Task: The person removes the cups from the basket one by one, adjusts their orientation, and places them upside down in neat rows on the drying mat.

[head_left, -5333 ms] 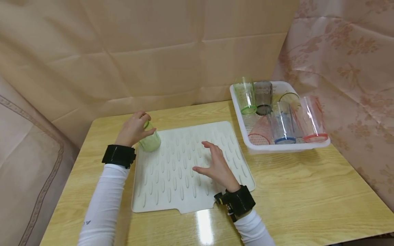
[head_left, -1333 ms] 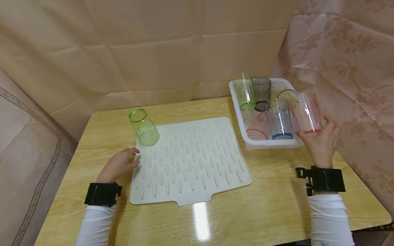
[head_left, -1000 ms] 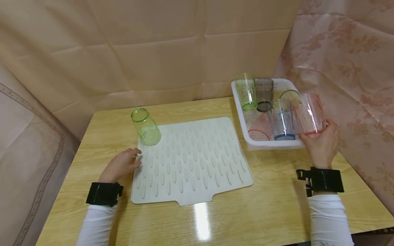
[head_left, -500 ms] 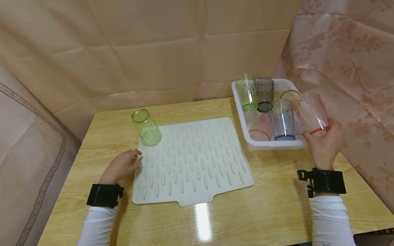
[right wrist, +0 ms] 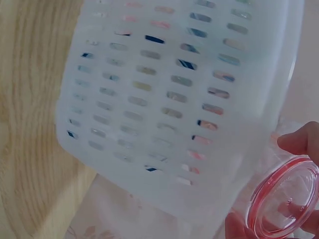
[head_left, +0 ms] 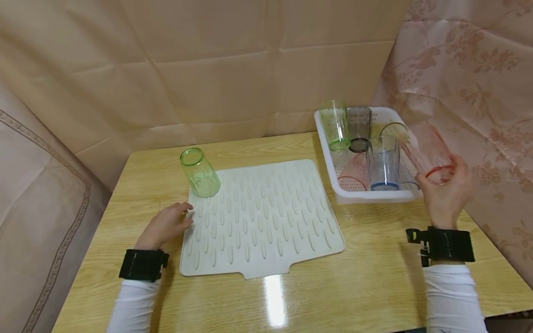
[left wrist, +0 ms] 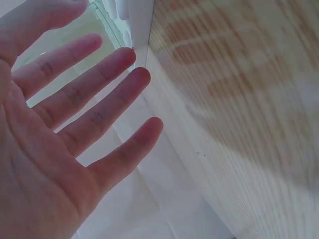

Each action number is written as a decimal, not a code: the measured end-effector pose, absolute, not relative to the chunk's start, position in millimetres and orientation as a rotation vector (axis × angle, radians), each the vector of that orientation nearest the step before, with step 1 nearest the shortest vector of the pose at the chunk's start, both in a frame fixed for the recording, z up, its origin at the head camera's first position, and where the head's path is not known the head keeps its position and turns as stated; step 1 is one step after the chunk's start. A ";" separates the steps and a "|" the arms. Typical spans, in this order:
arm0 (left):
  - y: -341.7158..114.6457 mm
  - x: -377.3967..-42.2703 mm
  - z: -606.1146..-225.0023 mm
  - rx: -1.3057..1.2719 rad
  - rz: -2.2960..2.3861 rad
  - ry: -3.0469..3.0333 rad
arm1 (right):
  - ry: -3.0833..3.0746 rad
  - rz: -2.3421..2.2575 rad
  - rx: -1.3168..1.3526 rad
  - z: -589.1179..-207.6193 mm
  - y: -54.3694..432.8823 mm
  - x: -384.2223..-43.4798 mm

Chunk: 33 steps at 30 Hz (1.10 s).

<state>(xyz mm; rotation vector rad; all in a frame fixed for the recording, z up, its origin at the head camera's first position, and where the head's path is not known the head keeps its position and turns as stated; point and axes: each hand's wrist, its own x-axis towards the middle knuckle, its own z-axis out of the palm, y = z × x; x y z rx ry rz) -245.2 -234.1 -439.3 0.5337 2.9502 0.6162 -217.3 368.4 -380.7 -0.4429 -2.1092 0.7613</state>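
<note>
A clear glass tumbler with a red base (head_left: 433, 150) is tilted over the right corner of the white basket (head_left: 376, 198). My right hand (head_left: 447, 196) grips it near its base. In the right wrist view, fingers sit on both sides of the red ring (right wrist: 286, 194), beside the slotted basket wall. My left hand (head_left: 164, 226) lies at the left edge of the white ridged mat (head_left: 262, 222), fingers relaxed and holding nothing. The left wrist view shows that palm and its spread fingers (left wrist: 107, 89). A green glass (head_left: 201, 173) stands rim up on the mat's far left corner.
Inside the basket are a green-based glass (head_left: 336, 127), a grey glass (head_left: 359, 129), a blue-based glass (head_left: 384, 162), a red-rimmed glass lying down (head_left: 354, 173) and a yellowish one (head_left: 393, 132). Wooden table (head_left: 366, 277) surrounds the mat; cloth hangs (head_left: 229, 83) behind.
The left hand let go of the green glass and drew back to the mat's edge. The right hand crossed to the basket, took the red-based glass and is tilting it rightward.
</note>
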 end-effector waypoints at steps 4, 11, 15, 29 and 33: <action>-235.2 -244.5 -440.4 0.513 0.613 2.941 | -2.100 0.727 -0.411 -375.0 368.7 -217.3; -234.9 -244.3 -440.4 0.474 0.597 2.928 | -2.082 0.686 -0.342 -363.5 369.9 -218.0; -234.2 -244.2 -440.4 0.461 0.600 2.923 | -2.076 0.684 -0.320 -356.3 370.2 -221.2; -235.4 -242.7 -442.9 0.475 0.617 2.946 | -2.191 0.728 -0.309 -335.7 357.8 -229.8; -236.3 -243.4 -443.7 0.493 0.610 2.961 | -2.204 0.726 -0.271 -329.3 353.6 -232.8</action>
